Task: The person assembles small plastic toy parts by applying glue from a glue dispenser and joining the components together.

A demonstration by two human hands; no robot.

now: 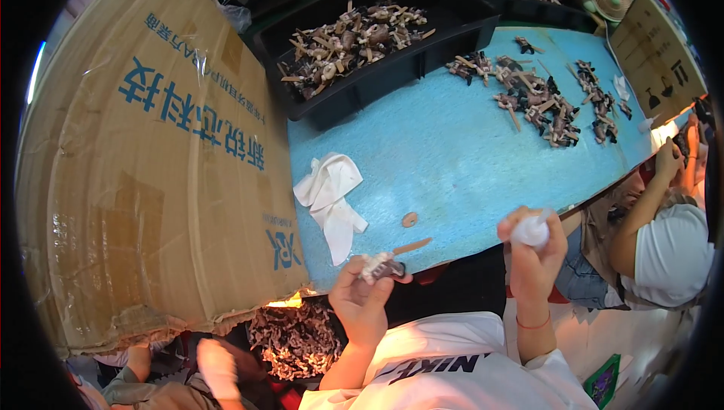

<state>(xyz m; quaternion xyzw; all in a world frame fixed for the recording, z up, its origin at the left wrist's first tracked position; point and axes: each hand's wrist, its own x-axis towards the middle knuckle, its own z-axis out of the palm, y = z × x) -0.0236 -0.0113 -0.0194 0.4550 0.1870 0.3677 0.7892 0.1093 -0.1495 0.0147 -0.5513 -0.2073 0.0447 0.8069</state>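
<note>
My left hand (360, 306) is closed around a small figurine (383, 268) with pale and dark brown parts, held at the near edge of the blue work surface (445, 176). A thin tan strip (412, 246) sticks out beside the figurine; whether it is joined on, I cannot tell. Raised to the right, my right hand (537, 259) grips a small white squeeze bottle (531, 231) with a pale nozzle. A little tan disc (409, 219) lies on the surface just beyond the figurine.
A crumpled white cloth (332, 188) lies beside a tall cardboard box (173, 161) on the left. Behind, a black tray (392, 78) holds heaped figurines; several more (539, 101) lie at right. Small parts (294, 342) fill a container below. A co-worker (664, 244) sits at right.
</note>
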